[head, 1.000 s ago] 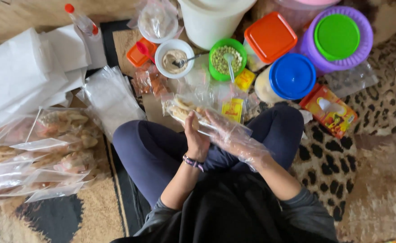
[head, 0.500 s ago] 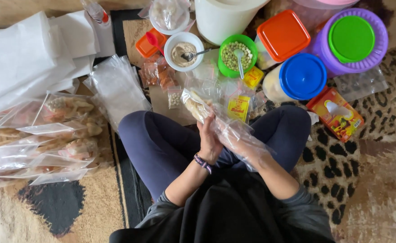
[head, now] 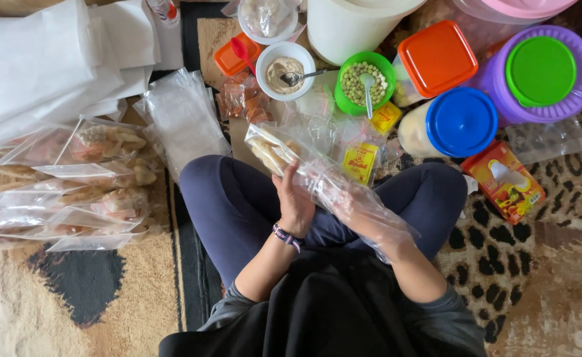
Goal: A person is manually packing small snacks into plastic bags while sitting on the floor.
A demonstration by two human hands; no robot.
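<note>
I sit cross-legged on a rug. My left hand [head: 295, 201] presses against the near side of a clear plastic bag of pale food pieces [head: 274, 151] above my knees. My right hand [head: 364, 213], covered by a loose clear plastic glove, holds the same bag from the right. The filled end of the bag points away from me to the upper left. A small yellow packet [head: 361, 161] lies just past the bag.
Filled clear bags [head: 99, 142] are piled at the left, with empty bags [head: 184, 119] beside them. Ahead stand a white bowl of brown powder [head: 285, 70], a green bowl of peas [head: 365, 82], orange-lidded [head: 438, 57], blue-lidded [head: 461, 121] and green-lidded [head: 540, 70] containers, and a red carton [head: 504, 181].
Both hands stay on the bag. The view has shifted slightly, and the bag now lies lower and closer to my knees.
</note>
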